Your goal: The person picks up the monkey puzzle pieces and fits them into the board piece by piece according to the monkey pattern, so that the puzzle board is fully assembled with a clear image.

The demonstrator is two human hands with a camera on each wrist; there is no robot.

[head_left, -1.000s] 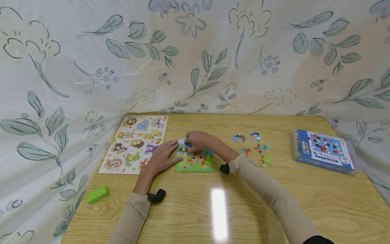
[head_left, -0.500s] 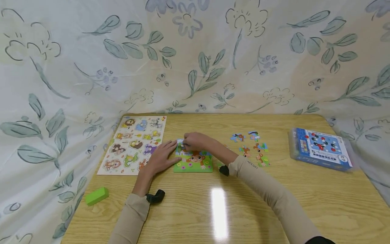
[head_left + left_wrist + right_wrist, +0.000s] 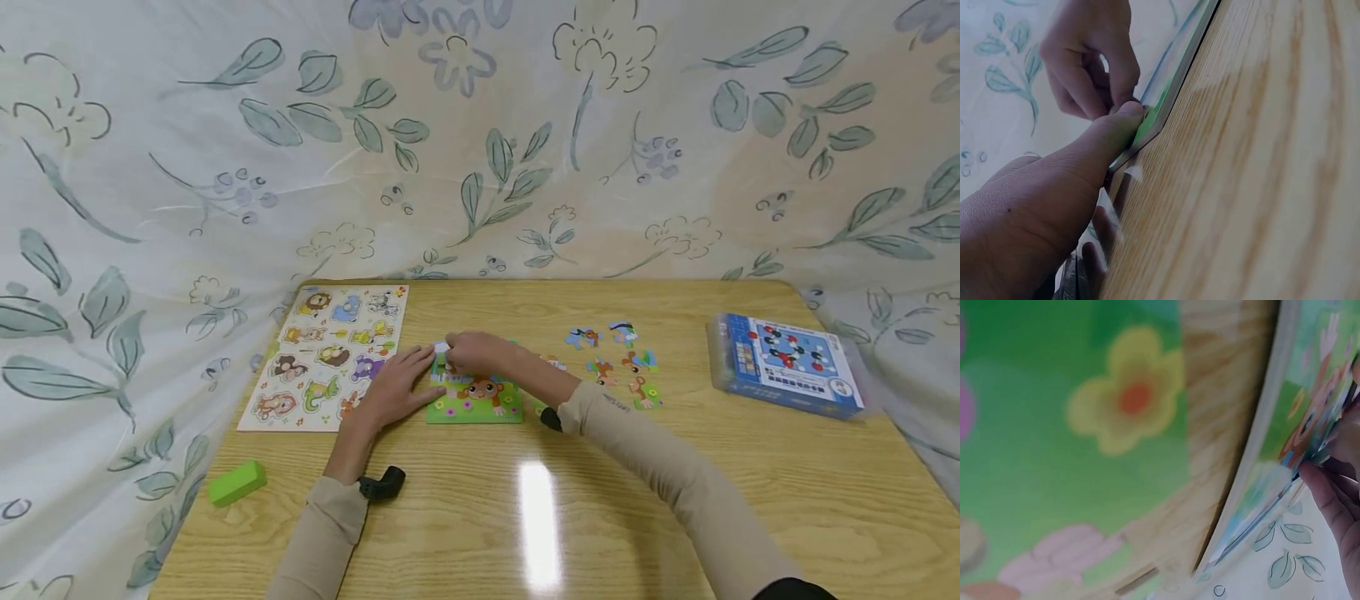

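A square monkey puzzle board [image 3: 474, 408] lies on the table in the head view. My left hand [image 3: 396, 389] rests flat along its left side, thumb [image 3: 1119, 122] at the board's edge in the left wrist view. Over the board's upper left part, my right hand [image 3: 476, 354] bends its fingers and pinches a puzzle piece against the picture; the piece is mostly hidden under the fingertips. In the right wrist view, the right fingers [image 3: 1329, 500] touch the board's surface. Several loose puzzle pieces [image 3: 602, 371] lie right of the board, some partly behind the right forearm.
An animal picture board [image 3: 322, 358] lies at the left, close to the left hand. A green block [image 3: 237, 483] sits near the table's left edge. A blue boxed set [image 3: 787, 364] in clear plastic stands at the right. Floral cloth [image 3: 480, 167] hangs behind the table.
My right hand has shifted slightly left over the board's upper left part, and the blue piece visible under its fingers earlier is now mostly covered. My left hand stays in place.
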